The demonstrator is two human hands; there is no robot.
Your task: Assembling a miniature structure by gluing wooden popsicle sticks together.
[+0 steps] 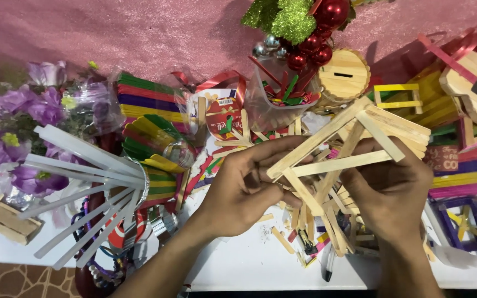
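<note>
Head view, looking down on a cluttered white worktable (249, 270). I log two hands, both closed on one object: a pale wooden frame of flat craft sticks (338, 154) glued into a roof-like triangle with cross pieces. It sits above the table's middle, tilted, with its wide end up and to the right.

My left hand (244, 187) pinches the frame's lower left corner, thumb on top and fingers curled underneath, narrow grip. My right hand (390, 190) wraps the right side from below, fingers folded around the sticks (fingertips hidden behind the wood, so I cannot tell exactly where they press).

Counts around the hands:
- One bundle of white plastic strips (78, 187) fanning to the lower left, held in a striped foil-wrapped cup; I count roughly nine strips.
- One bunch of purple artificial flowers (23, 110) at far left.
- One round wooden coin box with a slot (344, 76) just above the frame.
- One cluster of red shiny baubles (316, 38) under green glitter leaves, top centre.
- One small wooden guitar model (473, 88) at upper right.
- One stack of coloured craft sticks (147, 99) in clear wrap, upper left.
- Loose plain sticks under the frame, too tangled to count.
</note>
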